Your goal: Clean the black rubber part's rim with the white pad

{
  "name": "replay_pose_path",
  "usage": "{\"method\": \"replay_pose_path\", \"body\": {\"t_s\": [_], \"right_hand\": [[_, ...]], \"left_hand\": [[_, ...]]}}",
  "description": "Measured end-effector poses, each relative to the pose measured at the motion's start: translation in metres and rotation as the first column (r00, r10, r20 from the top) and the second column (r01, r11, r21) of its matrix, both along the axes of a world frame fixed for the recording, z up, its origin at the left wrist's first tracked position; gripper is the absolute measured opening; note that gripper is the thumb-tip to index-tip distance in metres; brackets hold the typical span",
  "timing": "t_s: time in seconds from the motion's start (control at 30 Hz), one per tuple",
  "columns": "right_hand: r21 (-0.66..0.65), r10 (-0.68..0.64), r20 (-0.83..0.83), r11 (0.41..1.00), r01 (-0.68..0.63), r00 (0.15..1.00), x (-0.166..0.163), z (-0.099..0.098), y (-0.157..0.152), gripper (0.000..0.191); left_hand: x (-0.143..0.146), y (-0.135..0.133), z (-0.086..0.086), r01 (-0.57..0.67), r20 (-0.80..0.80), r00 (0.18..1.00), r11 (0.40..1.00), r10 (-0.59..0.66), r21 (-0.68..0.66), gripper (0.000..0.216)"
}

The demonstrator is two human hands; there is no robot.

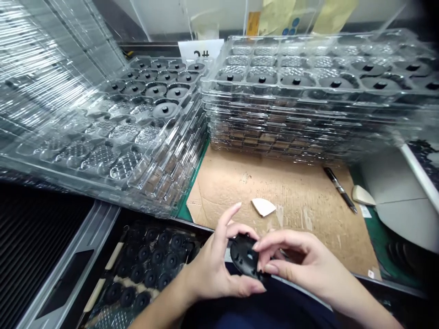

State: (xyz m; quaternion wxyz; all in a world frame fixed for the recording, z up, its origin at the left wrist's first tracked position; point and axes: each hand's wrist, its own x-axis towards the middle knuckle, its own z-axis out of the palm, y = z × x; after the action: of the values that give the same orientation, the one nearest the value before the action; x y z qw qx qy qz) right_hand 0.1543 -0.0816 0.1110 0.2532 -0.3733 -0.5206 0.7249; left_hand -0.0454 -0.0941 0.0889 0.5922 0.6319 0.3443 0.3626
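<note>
A round black plastic disc (244,257) is gripped between both my hands at the near edge of the bench. My left hand (212,267) cups its left and lower rim, index finger lifted. From the right, my right hand (298,262) pinches the disc's top edge with fingertips. Below my left hand a bin (144,269) holds several small black round parts. A clear tray (113,132), partly filled with black discs, rests tilted on a stack at left.
A tall stack of clear trays (308,105) with black discs fills the back right. Brown cardboard (291,192) covers the bench, with a white wedge-shaped scrap (263,206) and a black pen (339,188) on it. A white curved object (398,196) lies at right.
</note>
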Motion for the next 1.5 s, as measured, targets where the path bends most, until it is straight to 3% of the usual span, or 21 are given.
{"method": "replay_pose_path", "body": {"t_s": [0.17,0.27,0.4,0.63,0.87,1.03,1.27,1.4,1.5], "right_hand": [[-0.145,0.065,-0.136,0.986,-0.085,0.988,0.009,0.007,-0.008,0.015],[-0.221,0.074,-0.236,0.967,-0.128,0.969,0.016,0.004,-0.018,0.009],[-0.202,-0.027,-0.242,0.979,-0.024,0.97,0.027,-0.002,-0.034,0.003],[-0.135,-0.249,-0.085,0.962,0.237,0.965,0.047,-0.006,-0.063,0.011],[0.099,-0.292,-0.031,0.951,0.293,0.956,0.072,-0.019,-0.08,0.013],[0.262,-0.308,0.14,0.928,0.265,0.941,0.075,-0.007,-0.089,0.02],[0.227,-0.21,0.058,0.955,0.192,0.976,0.086,0.005,-0.1,0.012],[0.088,-0.185,-0.085,0.977,0.192,0.979,0.084,0.008,-0.112,0.009],[-0.025,-0.294,-0.144,0.956,0.293,0.945,0.076,0.016,-0.123,0.011]], "left_hand": [[0.011,-0.006,0.005,0.15,0.079,0.988,0.963,-0.136,-0.223,0.111],[0.018,-0.01,0.006,0.203,0.042,0.979,0.942,-0.199,-0.267,0.115],[0.03,-0.014,0.011,0.201,-0.025,0.977,0.96,-0.21,-0.194,0.112],[0.051,-0.016,0.017,0.25,-0.035,0.968,0.968,-0.25,-0.01,0.113],[0.065,-0.02,0.019,0.248,-0.059,0.968,0.967,-0.245,0.052,0.112],[0.074,-0.024,0.027,0.304,-0.143,0.945,0.95,-0.293,0.067,0.11],[0.084,-0.034,0.036,0.391,-0.132,0.916,0.917,-0.378,0.085,0.109],[0.086,-0.041,0.036,0.404,-0.153,0.914,0.885,-0.377,0.233,0.108],[0.084,-0.048,0.031,0.35,-0.16,0.936,0.861,-0.312,0.369,0.111]]}}
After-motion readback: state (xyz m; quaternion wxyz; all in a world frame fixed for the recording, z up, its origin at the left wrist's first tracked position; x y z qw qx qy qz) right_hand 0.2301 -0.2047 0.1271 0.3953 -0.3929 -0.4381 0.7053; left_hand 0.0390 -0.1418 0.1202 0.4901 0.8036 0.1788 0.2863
